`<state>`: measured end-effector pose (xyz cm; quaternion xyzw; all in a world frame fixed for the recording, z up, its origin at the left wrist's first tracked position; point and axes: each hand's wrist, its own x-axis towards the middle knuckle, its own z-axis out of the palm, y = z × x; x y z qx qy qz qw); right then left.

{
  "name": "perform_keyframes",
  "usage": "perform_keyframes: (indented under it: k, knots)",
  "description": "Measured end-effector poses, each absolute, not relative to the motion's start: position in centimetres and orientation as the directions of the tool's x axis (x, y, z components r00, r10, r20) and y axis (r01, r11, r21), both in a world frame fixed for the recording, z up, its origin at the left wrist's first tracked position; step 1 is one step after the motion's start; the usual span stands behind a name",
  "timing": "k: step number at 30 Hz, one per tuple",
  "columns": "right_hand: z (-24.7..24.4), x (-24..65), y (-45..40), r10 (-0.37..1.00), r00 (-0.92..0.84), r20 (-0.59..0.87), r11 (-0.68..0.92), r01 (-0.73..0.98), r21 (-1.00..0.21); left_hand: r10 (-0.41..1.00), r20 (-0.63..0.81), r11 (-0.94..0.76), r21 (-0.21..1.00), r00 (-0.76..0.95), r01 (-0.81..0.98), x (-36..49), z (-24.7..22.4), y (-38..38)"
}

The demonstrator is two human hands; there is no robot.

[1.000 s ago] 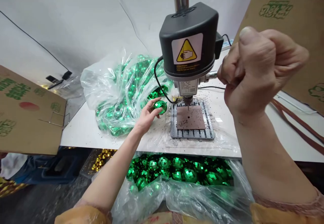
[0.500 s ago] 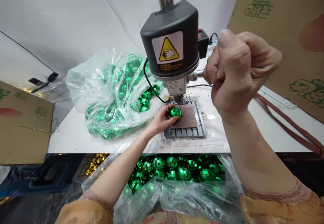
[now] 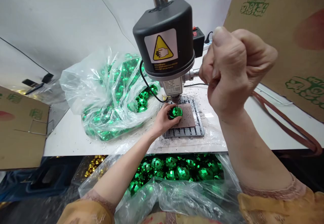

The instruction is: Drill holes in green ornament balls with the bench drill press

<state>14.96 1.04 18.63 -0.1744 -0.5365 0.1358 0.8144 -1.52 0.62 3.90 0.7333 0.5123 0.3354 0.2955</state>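
Thumb and fingers of my left hand (image 3: 164, 117) curl around a shiny green faceted ball (image 3: 176, 112). The ball sits on a brownish square pad (image 3: 188, 116) over the slotted metal base (image 3: 199, 129), directly beneath the chuck (image 3: 175, 98) of a small black bench drill press (image 3: 164, 38). Whether the bit touches the ball, I cannot tell. My right hand (image 3: 230, 72), closed in a fist, is raised at the right of the machine. A metal lever rod (image 3: 194, 73) runs from the drill's side into its grip; the lever's end is hidden by the fingers.
Left of the drill, a clear plastic bag (image 3: 101, 92) of green balls lies on the white table (image 3: 63, 139). More green balls (image 3: 182, 172) fill a plastic-lined container below the table edge. Cardboard boxes (image 3: 283, 31) flank both sides. Dark shavings dot the base.
My left hand has brought the ball slightly right, more squarely beneath the chuck. My right hand keeps its grip at the lever. The whole view has shifted a little.
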Motion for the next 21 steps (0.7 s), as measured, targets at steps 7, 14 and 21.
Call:
perform_keyframes:
  k: [7,14,21]
  knots:
    - [19.0,15.1,0.3,0.456,0.366,0.811,0.873,-0.009,-0.487,0.961,0.193,-0.272,0.774,0.196,0.572,-1.1,3.8,0.6]
    - [19.1,15.0,0.2,0.462,0.362,0.81,0.872,-0.016,-0.49,0.961,0.18,-0.254,0.874,0.208,0.414,-0.3,2.9,0.7]
    - [17.5,15.0,0.3,0.441,0.416,0.795,0.875,-0.005,-0.483,0.962,0.198,-0.255,0.899,0.189,0.357,-0.5,1.8,0.1]
